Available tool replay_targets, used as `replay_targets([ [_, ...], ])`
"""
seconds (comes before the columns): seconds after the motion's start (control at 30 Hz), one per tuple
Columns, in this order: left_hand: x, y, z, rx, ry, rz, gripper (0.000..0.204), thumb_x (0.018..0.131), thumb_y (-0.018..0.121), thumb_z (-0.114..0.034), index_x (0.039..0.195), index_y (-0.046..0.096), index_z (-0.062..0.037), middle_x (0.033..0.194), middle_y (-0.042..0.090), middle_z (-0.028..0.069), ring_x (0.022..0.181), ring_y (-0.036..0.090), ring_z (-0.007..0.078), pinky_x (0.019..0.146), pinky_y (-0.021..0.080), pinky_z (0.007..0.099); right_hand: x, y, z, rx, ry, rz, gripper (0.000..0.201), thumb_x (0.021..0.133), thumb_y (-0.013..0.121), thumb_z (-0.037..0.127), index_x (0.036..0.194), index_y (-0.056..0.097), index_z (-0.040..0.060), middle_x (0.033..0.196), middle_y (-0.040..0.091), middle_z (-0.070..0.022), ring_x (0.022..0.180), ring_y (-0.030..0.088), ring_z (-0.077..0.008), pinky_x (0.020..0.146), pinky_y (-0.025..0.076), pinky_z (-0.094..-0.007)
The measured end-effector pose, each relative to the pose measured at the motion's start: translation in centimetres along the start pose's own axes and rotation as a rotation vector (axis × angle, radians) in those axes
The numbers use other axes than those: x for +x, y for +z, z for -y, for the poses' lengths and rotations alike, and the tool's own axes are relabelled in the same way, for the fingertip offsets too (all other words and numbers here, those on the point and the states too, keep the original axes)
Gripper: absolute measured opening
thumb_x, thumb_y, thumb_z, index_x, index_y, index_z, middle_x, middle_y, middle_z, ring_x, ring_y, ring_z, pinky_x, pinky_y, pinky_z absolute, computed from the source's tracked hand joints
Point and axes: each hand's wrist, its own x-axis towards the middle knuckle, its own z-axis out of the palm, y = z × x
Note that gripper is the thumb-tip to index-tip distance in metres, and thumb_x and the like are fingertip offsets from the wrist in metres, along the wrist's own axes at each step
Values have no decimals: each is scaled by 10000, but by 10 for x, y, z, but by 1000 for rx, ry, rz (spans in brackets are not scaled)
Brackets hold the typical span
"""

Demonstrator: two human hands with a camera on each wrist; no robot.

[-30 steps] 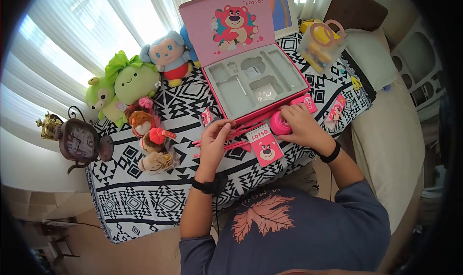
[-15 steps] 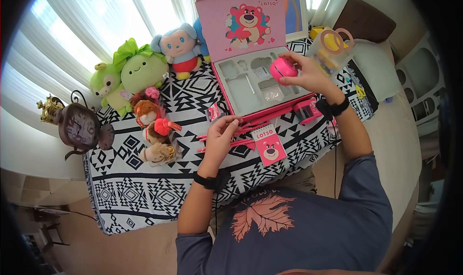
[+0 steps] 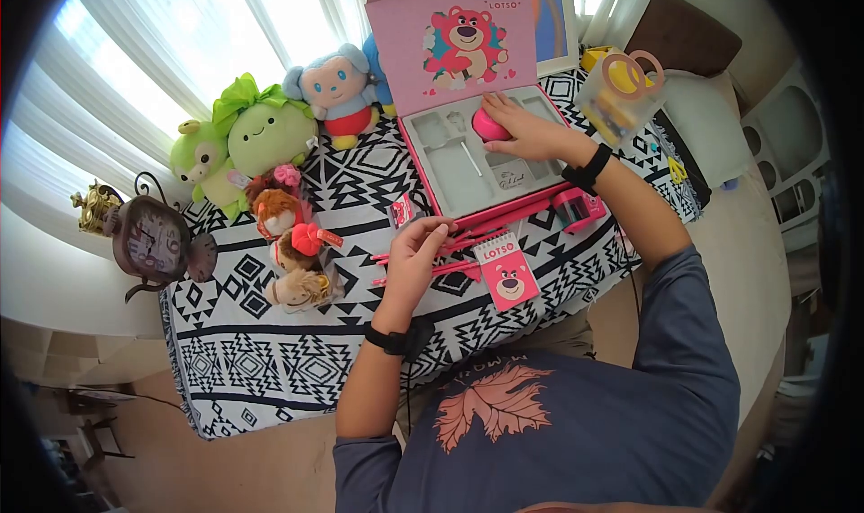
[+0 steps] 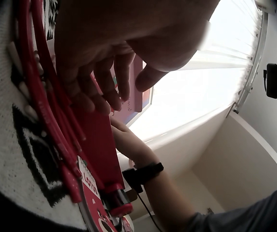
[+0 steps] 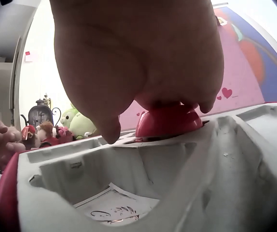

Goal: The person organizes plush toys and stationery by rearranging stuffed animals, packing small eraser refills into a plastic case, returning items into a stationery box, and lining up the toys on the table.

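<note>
In the head view a round pink item (image 3: 490,125) sits in the upper middle hollow of the grey tray (image 3: 454,172) inside the open pink box. My right hand (image 3: 531,136) lies over it with fingers extended, and the right wrist view shows the palm above the red-pink dome (image 5: 170,121). At the box's front edge my left hand (image 3: 418,247) rests, fingers loosely bent, above several pink pencils (image 3: 457,267); nothing shows in its grasp in the left wrist view. A LOTSO notepad (image 3: 508,278) lies to its right.
Right of the notepad is a pink sharpener-like item (image 3: 576,209). Plush toys (image 3: 270,135) and small dolls (image 3: 286,234) stand left of the box, with a clock (image 3: 155,243) further left. A translucent bag (image 3: 619,103) stands at the back right, yellow scissors (image 3: 676,169) nearby.
My right hand lifted the round pink item from beside the notepad, carried it over the box and set it into the tray; its fingers have straightened. The left hand stayed at the box's front edge.
</note>
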Motion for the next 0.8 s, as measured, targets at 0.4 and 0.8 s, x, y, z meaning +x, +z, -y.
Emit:
replay_targets([
  [0.4, -2, 2, -2, -20, -20, 10, 236, 1101, 599, -157, 1224, 727, -1, 1148, 761, 58, 982, 708, 104, 869, 569, 260, -11, -2, 6, -118, 40, 139, 920, 1100, 427, 648, 1701, 188, -7, 1789, 124, -239, 1656, 99, -437, 1345, 127, -521],
  [0.8, -3, 3, -5, -14, -30, -18, 240, 1091, 623, -148, 1243, 729, 4, 1132, 769, 62, 971, 713, 112, 857, 571, 265, -147, -45, 23, 203, 58, -22, 478, 909, 835, 266, 1283, 665, 21, 1251, 673, -174, 1157, 660, -342, 1053, 516, -389],
])
